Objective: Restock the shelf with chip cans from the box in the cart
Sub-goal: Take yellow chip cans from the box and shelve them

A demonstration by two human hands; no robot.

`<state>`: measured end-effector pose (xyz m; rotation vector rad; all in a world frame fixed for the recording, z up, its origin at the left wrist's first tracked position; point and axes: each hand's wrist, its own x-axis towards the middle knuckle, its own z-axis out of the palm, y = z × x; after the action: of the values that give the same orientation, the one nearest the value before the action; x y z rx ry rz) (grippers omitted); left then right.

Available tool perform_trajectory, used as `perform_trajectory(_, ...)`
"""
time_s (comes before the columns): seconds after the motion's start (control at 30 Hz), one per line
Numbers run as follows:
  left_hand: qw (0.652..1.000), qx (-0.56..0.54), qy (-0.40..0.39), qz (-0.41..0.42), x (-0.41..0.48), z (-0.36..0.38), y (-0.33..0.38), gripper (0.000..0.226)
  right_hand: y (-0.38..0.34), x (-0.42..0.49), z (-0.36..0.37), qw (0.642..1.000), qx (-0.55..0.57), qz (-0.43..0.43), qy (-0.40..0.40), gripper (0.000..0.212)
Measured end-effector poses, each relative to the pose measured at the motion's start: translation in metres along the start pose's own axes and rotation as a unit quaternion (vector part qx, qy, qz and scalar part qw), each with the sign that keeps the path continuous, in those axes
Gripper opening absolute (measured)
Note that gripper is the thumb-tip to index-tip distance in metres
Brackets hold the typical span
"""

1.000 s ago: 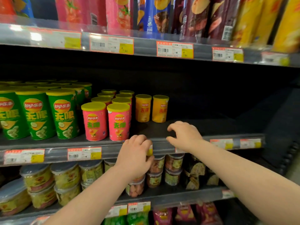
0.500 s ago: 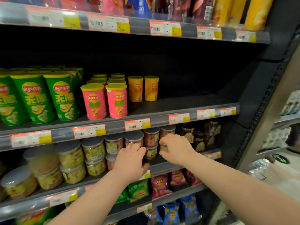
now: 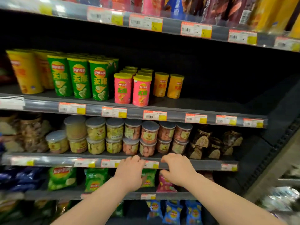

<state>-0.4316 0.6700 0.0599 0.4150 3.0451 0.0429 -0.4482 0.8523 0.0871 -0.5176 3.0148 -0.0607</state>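
Hovering empty, fingers loosely curled, the left hand (image 3: 129, 173) and right hand (image 3: 177, 172) held nothing. A careless reach might have toppled the pink cans (image 3: 122, 89).

Snack shelving (image 3: 176, 116), two empty hands.
Pink chip cans (image 3: 122, 89) above left hand (image 3: 129, 172); right hand (image 3: 177, 169) beside it; jars (image 3: 149, 135) just above both.
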Motion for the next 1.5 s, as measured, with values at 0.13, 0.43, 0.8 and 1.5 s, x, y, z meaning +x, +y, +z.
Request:
perform_trajectory(0.13, 0.998, -0.010, -0.042, -0.037, -0.027, 0.012, 0.022, 0.053, 0.006, -0.024, 0.011, 0.999, -0.012, -0.026, -0.046, 0.047)
perform_trajectory(0.43, 0.986, -0.039, -0.073, -0.145, -0.121, 0.042, 0.050, 0.052, -0.013, -0.072, 0.044, 0.987, -0.007, -0.127, -0.102, 0.044)
perform_trajectory(0.8, 0.952, -0.051, -0.102, -0.284, -0.235, 0.069, 0.028, 0.047, -0.095, -0.114, 0.071, 0.958, -0.027, -0.249, -0.140, 0.046)
perform_trajectory(1.5, 0.882, -0.152, -0.083, -0.438, -0.472, 0.104, -0.180, 0.051, -0.422, -0.128, 0.119, 0.911, -0.082, -0.356, -0.191, 0.042)
